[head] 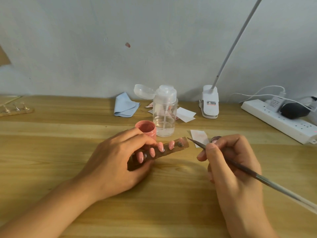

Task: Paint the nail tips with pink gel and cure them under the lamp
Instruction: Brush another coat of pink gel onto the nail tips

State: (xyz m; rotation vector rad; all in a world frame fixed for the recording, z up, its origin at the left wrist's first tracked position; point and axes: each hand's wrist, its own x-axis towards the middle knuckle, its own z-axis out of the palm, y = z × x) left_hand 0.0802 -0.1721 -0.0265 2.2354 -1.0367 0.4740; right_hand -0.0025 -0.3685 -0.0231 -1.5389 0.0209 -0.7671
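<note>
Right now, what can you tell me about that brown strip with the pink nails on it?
The brown strip is a flat, narrow bar. Pink nail tips sit in a row along its top, with a greyish blob near the far end. The left hand grips its near end, slanting it away to the right. The brush in the right hand points at its far end.

Glossy pink nail tips, wooden table
</note>
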